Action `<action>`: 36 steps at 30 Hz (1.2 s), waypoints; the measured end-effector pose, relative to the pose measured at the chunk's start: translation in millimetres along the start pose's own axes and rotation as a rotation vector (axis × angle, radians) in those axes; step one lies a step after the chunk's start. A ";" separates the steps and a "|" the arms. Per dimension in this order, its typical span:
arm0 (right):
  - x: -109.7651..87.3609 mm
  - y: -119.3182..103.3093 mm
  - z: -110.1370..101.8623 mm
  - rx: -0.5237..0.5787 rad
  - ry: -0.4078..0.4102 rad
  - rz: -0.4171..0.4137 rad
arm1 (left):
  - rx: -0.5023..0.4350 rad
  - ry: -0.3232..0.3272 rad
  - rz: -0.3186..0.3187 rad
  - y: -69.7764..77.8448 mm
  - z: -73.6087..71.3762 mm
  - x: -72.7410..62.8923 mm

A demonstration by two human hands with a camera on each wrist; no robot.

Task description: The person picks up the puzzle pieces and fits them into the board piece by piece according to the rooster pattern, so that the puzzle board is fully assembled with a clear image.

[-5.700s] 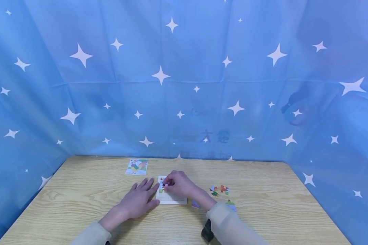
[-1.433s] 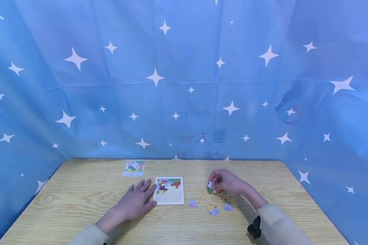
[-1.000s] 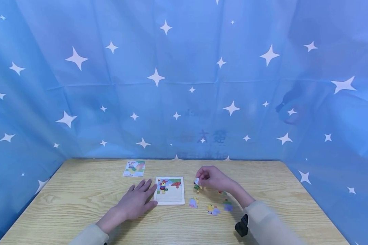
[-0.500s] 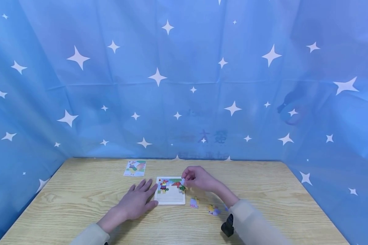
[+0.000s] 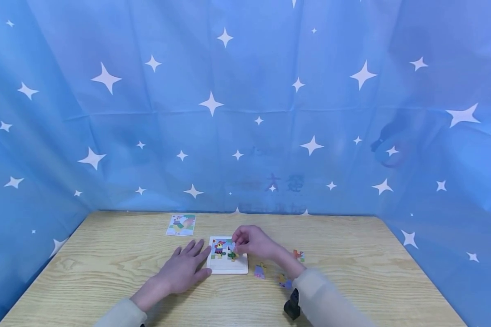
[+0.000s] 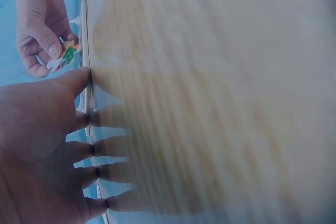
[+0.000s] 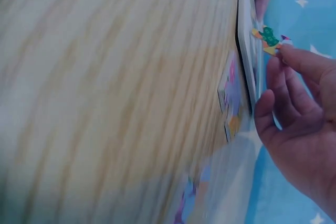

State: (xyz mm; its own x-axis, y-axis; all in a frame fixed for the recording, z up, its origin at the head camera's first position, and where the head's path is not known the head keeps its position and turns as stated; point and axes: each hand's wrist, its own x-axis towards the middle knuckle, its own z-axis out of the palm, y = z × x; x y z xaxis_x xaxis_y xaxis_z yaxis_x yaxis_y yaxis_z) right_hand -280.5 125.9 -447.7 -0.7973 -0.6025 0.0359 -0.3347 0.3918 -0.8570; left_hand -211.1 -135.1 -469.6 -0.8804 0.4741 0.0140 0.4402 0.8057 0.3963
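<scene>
My right hand (image 5: 251, 240) pinches a jigsaw piece (image 5: 231, 255), white with green and yellow, between thumb and fingers over the puzzle tray. In the right wrist view the green part of the piece (image 7: 269, 36) juts out past the fingertips. The white-rimmed puzzle tray (image 5: 229, 272) lies flat, with fitted pieces that show a rooster's head (image 5: 219, 247) at its upper left; the right hand hides its upper right. My left hand (image 5: 183, 269) lies flat and spread on the table, fingertips and thumb at the tray's left rim.
Right of the tray lie loose pieces: a purple one (image 5: 259, 271), a yellow and purple one (image 5: 285, 281), and an orange one (image 5: 298, 255) by the right forearm. A rooster picture card (image 5: 181, 225) lies behind the left hand. A starred blue curtain (image 5: 245, 136) backs the table.
My right hand, earlier at the tray, went to the loose pieces on the right, took up the green and white piece and carried it left over the tray. The left hand stays in place.
</scene>
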 end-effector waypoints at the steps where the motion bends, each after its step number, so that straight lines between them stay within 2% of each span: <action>1: 0.4 -0.9 1.5 0.006 0.002 0.002 | 0.001 0.002 0.001 -0.2 0.5 0.2; 7: 5.8 -3.0 9.1 -0.035 0.036 0.001 | 0.006 -0.008 -0.002 3.0 -2.1 -1.3; 15: 7.7 -0.9 15.6 -0.147 0.088 0.052 | -0.001 -0.028 -0.023 11.5 -9.6 -3.4; 19: 8.2 0.2 17.0 -0.162 0.087 0.071 | 0.009 -0.026 -0.031 13.6 -11.2 -3.8; 27: 11.2 0.6 20.1 -0.192 0.061 0.058 | 0.013 -0.020 -0.023 11.5 -10.5 -3.5; 36: 11.1 -1.1 23.1 -0.204 0.075 0.059 | 0.003 -0.025 -0.017 9.5 -10.1 -4.7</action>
State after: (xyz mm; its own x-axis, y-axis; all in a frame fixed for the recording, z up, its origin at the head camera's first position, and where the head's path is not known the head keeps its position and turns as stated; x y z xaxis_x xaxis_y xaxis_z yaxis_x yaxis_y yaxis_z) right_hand -277.4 102.7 -458.3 -0.8508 -0.5244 0.0336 -0.3755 0.5620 -0.7370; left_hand -204.7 -133.3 -456.7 -0.8831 0.4689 -0.0161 0.4255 0.8148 0.3939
